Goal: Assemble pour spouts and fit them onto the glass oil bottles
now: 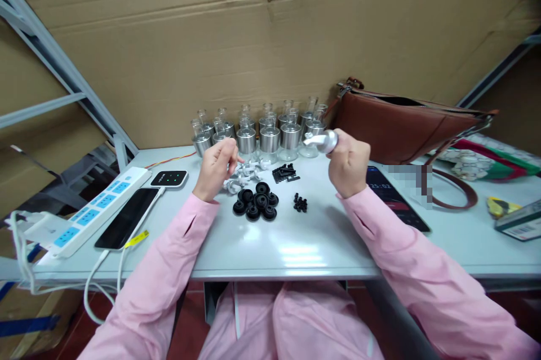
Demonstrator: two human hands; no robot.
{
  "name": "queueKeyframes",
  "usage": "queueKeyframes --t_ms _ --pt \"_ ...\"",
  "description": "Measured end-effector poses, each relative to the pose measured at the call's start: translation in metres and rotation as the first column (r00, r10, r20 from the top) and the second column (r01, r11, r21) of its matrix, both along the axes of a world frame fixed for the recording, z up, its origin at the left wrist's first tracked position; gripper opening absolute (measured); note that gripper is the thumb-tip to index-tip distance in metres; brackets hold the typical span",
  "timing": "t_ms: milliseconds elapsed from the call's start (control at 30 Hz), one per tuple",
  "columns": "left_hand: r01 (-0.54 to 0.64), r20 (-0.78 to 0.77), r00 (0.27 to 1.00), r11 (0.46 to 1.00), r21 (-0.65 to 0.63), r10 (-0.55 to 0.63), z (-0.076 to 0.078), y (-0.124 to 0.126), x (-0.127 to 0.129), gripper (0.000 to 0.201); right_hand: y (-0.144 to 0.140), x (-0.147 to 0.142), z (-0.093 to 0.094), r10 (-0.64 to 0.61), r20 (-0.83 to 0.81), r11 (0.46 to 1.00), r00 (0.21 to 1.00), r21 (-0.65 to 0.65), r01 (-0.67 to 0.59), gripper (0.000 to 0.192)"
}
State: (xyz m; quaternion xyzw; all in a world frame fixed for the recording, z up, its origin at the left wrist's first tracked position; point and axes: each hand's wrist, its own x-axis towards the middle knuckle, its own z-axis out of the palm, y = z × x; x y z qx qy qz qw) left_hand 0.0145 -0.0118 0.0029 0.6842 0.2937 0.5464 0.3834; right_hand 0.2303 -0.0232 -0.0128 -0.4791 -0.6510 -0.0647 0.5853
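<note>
Holding a silver-capped pump piece [322,141] in a closed fist, right hand [349,164] sits raised over the table [296,247]. Left hand [217,168] has fingers curled loosely; whether they pinch anything can't be told. White plastic parts [247,174] lie just beyond its fingertips, black rubber discs [256,203] below them, glass bottles [262,132] farther back.
</note>
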Motion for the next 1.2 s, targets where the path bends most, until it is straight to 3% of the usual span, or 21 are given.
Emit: queueKeyframes --t_ms 133,233,367,467,667,900,1067,1200 --pt "0.234 -0.042 0.966 0.935 -0.268 -0.254 -0.007 0.003 0.006 0.055 0.003 -0.003 -0.006 0.148 0.296 0.989 0.944 -0.022 -0.148 0.035" --pt "0.261 0.0 0.961 0.909 -0.325 -0.276 -0.009 -0.001 0.015 0.061 0.004 -0.012 -0.009 0.179 0.46 0.982 0.87 -0.025 -0.189 0.027" --pt "0.268 0.042 0.961 0.88 -0.392 -0.274 -0.01 -0.002 0.016 0.064 0.001 -0.017 -0.009 0.168 0.54 0.973 0.825 0.042 -0.226 0.022" --pt "0.291 0.032 0.953 0.874 -0.39 -0.303 -0.013 -0.001 0.015 0.056 -0.002 -0.021 -0.009 0.187 0.558 0.959 0.808 0.076 -0.275 0.019" --pt "0.269 -0.054 0.953 0.913 -0.307 -0.299 -0.013 -0.005 0.018 0.044 -0.002 -0.024 -0.012 0.226 0.595 0.94 0.771 0.074 -0.333 0.019" --pt "0.315 -0.063 0.937 0.907 -0.281 -0.345 -0.015 -0.009 0.017 0.038 -0.001 -0.02 -0.007 0.096 0.704 0.95 0.703 0.146 -0.276 0.022" --pt "0.319 -0.04 0.939 0.907 -0.276 -0.343 -0.014 -0.014 0.02 0.039 -0.005 -0.02 -0.001 0.065 0.711 0.94 0.7 0.193 -0.283 0.027" --pt "0.291 -0.07 0.945 0.922 -0.257 -0.318 -0.011 -0.019 0.022 0.041 -0.007 -0.021 -0.001 -0.029 0.687 0.937 0.726 0.271 -0.219 0.028"
